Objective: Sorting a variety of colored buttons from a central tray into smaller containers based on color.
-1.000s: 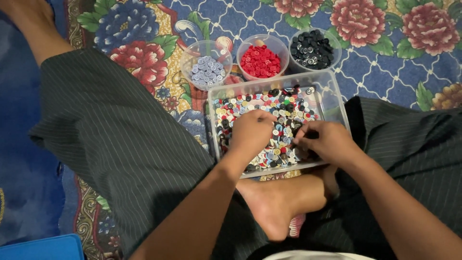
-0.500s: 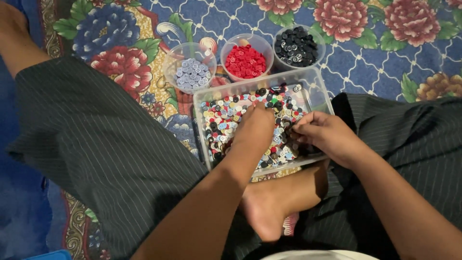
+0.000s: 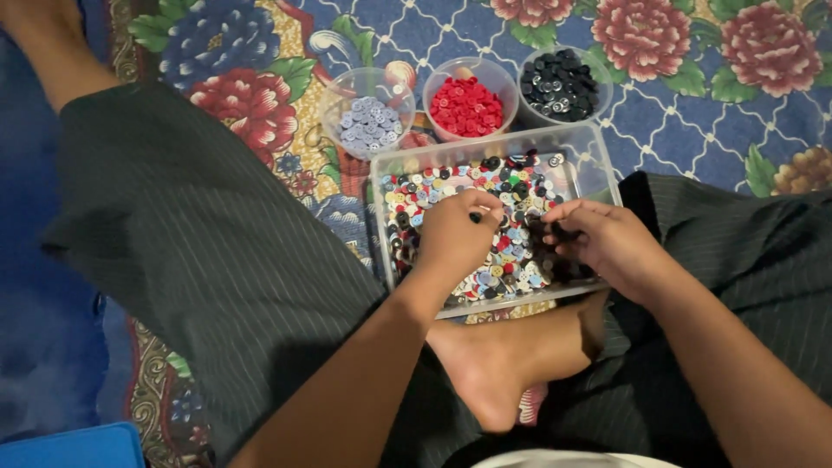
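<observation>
A clear rectangular plastic tray (image 3: pixel 598 149) full of mixed coloured buttons (image 3: pixel 511 186) rests between my legs. My left hand (image 3: pixel 452 238) is over the tray's middle, its fingertips pinching a small dark button. My right hand (image 3: pixel 607 243) is at the tray's right side, curled around several dark buttons. Beyond the tray stand three clear cups: one with pale blue-grey buttons (image 3: pixel 367 121), one with red buttons (image 3: pixel 466 106), one with black buttons (image 3: pixel 559 84).
I sit cross-legged in dark pinstriped trousers (image 3: pixel 199 251) on a floral mat (image 3: pixel 676 52). My bare foot (image 3: pixel 511 360) lies just below the tray. A blue box corner (image 3: pixel 69 446) shows at the bottom left.
The view has shifted a little. My left hand has lifted its fingertips and now pinches a dark button; my right hand stays at the tray's right side.
</observation>
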